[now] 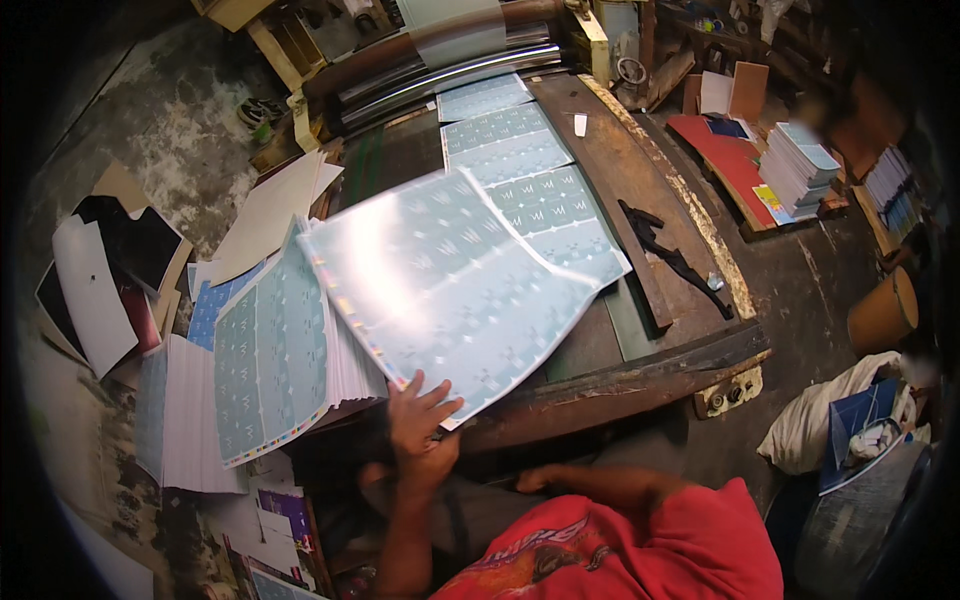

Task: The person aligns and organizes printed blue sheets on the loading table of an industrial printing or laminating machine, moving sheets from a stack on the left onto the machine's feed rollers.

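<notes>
My left hand [422, 425] grips the near corner of a large pale blue-green printed sheet [430, 290], fingers spread along its edge. The glossy sheet slants and curves over the machine's bed, partly covering a row of similar printed sheets [550, 200] that leads up to the rollers. Left of it stands a thick stack of matching sheets [270, 370], its top sheet bent down toward me. Close to my lap rests my right hand [538, 479], away from the sheets; its fingers are too dark and small to make out.
Shiny metal rollers [450, 75] cross the far end of the bed. On the bed's right side lies a dark crooked piece [670, 255]. Loose boards and sheets [95, 290] lean at far left. A stack of printed paper [797, 170] sits on a red board [715, 165] at right.
</notes>
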Tool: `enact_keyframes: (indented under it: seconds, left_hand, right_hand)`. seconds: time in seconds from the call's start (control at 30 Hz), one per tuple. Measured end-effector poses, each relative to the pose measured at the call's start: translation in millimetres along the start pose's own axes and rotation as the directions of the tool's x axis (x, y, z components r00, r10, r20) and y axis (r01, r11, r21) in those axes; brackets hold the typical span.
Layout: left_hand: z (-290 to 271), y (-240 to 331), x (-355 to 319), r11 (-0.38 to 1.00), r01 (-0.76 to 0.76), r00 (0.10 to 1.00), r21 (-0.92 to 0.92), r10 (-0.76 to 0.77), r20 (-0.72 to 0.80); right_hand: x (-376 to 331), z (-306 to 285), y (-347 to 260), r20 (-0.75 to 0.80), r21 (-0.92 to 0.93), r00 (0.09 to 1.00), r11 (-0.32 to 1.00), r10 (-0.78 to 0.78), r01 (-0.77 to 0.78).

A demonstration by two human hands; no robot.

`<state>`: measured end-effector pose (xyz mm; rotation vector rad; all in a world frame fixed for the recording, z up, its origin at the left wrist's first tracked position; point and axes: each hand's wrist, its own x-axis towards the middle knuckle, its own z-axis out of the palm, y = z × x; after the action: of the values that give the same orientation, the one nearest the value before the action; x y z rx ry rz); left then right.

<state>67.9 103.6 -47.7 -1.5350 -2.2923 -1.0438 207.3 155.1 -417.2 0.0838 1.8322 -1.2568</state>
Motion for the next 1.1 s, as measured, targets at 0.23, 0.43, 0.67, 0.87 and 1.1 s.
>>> enact_keyframes:
  seconds: [0.23, 0.43, 0.67, 0.87, 1.1]
  left_hand:
    - [73, -52, -74, 0.738, 0.376, 0.902, -0.561, -0.154, 0.403]
    - [69, -53, -74, 0.787, 0.321, 0.846, -0.527, 0.012, 0.533]
    - [74, -48, -51, 0.797, 0.311, 0.824, -0.518, 0.045, 0.565]
    - [96, -57, -20, 0.833, 0.240, 0.823, -0.498, 0.098, 0.560]
    - [134, -85, 9, 0.878, 0.149, 0.857, -0.454, 0.114, 0.502]
  right_hand:
    - [53, 10, 61, 0.026, -0.113, 0.995, 0.988, -0.101, 0.103]
    - [24, 12, 53, -0.001, -0.126, 0.994, 0.986, -0.106, 0.105]
    - [13, 9, 42, -0.022, -0.170, 0.992, 0.978, -0.126, 0.121]
    - [12, 12, 41, -0.077, -0.192, 0.978, 0.965, -0.194, 0.176]
    - [16, 8, 31, -0.208, -0.431, 0.911, 0.869, -0.357, 0.242]
